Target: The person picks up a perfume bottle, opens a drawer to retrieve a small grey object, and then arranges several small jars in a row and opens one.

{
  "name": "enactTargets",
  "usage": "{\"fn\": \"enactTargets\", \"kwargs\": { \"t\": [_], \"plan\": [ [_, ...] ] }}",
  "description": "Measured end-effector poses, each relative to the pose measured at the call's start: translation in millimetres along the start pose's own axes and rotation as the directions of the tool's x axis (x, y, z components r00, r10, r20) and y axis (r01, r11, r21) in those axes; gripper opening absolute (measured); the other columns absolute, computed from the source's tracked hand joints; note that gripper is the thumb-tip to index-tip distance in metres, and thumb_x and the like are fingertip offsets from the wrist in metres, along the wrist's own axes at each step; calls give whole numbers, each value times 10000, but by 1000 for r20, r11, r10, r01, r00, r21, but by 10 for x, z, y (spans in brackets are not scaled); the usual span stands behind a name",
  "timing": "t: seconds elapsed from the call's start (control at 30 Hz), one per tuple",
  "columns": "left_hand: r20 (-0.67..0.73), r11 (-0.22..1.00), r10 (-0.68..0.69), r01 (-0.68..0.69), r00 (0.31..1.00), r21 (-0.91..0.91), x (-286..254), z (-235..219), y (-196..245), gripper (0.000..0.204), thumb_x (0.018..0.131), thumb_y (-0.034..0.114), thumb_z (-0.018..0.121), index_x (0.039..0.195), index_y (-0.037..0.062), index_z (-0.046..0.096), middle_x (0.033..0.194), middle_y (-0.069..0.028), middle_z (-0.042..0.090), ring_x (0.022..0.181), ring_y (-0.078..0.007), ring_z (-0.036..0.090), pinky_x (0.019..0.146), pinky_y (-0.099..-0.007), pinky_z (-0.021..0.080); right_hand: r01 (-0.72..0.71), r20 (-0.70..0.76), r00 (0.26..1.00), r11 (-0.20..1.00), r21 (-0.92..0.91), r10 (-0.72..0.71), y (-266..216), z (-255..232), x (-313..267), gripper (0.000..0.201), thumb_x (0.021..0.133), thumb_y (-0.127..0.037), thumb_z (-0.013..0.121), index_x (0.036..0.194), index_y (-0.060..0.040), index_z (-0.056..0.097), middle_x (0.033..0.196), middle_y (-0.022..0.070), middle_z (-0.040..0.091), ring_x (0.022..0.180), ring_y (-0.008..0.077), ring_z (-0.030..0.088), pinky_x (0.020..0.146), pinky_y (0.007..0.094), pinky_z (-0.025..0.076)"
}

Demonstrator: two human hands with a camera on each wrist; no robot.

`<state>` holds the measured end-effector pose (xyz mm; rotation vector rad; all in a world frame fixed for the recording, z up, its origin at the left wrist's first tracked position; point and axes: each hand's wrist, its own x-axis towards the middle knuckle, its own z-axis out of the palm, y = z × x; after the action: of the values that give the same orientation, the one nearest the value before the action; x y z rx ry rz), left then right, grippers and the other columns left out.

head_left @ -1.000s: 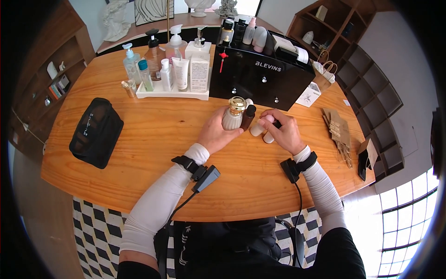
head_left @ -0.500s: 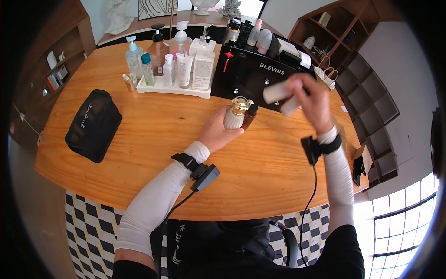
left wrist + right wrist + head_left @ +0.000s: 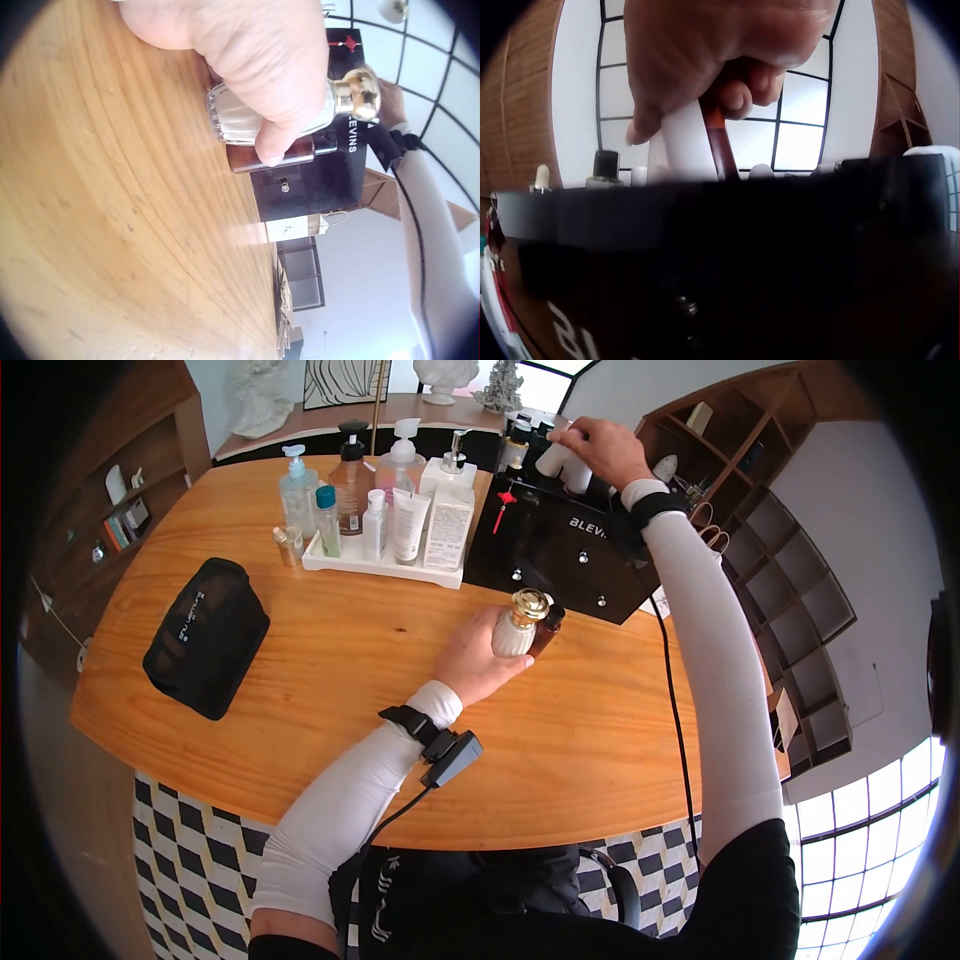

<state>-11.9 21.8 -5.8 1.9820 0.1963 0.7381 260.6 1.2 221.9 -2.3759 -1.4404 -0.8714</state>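
My left hand (image 3: 475,658) curls round a ribbed glass bottle (image 3: 513,638) with a gold cap, low over the wooden table. A brown bottle (image 3: 262,157) with a black cap stands close beside it, partly hidden by the thumb in the left wrist view. My right hand (image 3: 608,452) is up at the top of the black drawer box (image 3: 550,545), pinching a white bottle (image 3: 688,142) from above. Next to that bottle, a dark reddish-brown piece (image 3: 721,146) shows under the curled fingers. The box's top edge hides their lower ends in the right wrist view.
A white tray (image 3: 385,568) of pump bottles and tubes stands left of the box, with a small gold-toned bottle (image 3: 289,546) beside it. A black mesh pouch (image 3: 207,640) lies at the table's left. A cable (image 3: 672,700) hangs from my right wrist.
My right hand has lifted pale bottles off the table beside the left hand and carried them up to the box top. The left hand keeps its grip on the glass bottle.
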Motion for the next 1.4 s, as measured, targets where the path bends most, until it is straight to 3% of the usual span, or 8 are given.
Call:
{"fn": "enactTargets", "kwargs": {
  "t": [0.2,0.6,0.8,0.9,1.0,1.2,1.27,1.4],
  "plan": [
    [0,1000,-5,5,1000,-16,11,15,-46,608,777,276,839,1264,23,576,1187,-170,666,1090,-350,654,943,-427,519,94,35,995,995,33,-95,-17,319,141,526,858,-609,714,954,-95,770,840,127,728,851,365,693,785,454,529],
    [62,997,-62,65,996,-48,9,-13,6,598,787,267,805,1277,28,559,1255,-187,618,1182,-378,590,1014,-458,482,2,169,985,969,246,-45,75,-61,213,594,812,-463,831,1228,-59,705,1071,193,744,999,309,728,898,415,559],
    [83,994,-60,68,995,-89,-3,-22,39,568,790,253,799,1255,31,561,1232,-177,623,1165,-383,595,997,-462,485,263,-209,954,932,249,-213,-165,-705,-359,499,862,-419,805,1142,-13,734,953,139,771,891,245,752,813,355,581],
    [101,991,-95,104,990,-90,11,-7,24,560,785,243,800,1247,35,561,1222,-171,626,1153,-380,600,986,-463,488,245,-67,969,869,431,-239,-443,-817,-991,401,862,-315,823,1101,-4,737,878,97,766,798,155,718,718,313,572],
    [68,994,-80,85,995,-72,12,28,-32,555,773,224,790,1238,30,555,1200,-187,623,1142,-374,605,975,-458,491,139,236,913,799,585,-332,-559,-682,-1524,487,783,-273,880,1145,10,720,1029,155,746,889,198,722,756,325,582],
    [-47,988,-144,140,989,-71,15,25,9,607,733,168,779,1254,-27,536,1148,-200,651,1077,-338,653,933,-426,513,111,316,877,793,599,-362,-626,-193,-1929,458,805,-239,832,1163,16,705,1071,183,740,955,327,726,849,387,571],
    [-76,986,-155,149,985,-77,20,6,1,610,719,157,766,1254,-29,538,1147,-205,650,1075,-348,653,931,-424,512,-31,430,863,823,567,-264,-646,-130,-1930,345,844,-160,752,1141,9,704,1051,187,733,950,364,716,860,387,566],
    [-100,988,-151,147,983,-48,22,-21,33,601,719,155,762,1246,-31,539,1127,-213,653,1064,-352,655,926,-428,513,52,393,853,805,592,-344,-529,-42,-1899,271,837,-53,649,1096,-1,705,1007,187,724,952,381,701,857,415,562]
  ]
}}
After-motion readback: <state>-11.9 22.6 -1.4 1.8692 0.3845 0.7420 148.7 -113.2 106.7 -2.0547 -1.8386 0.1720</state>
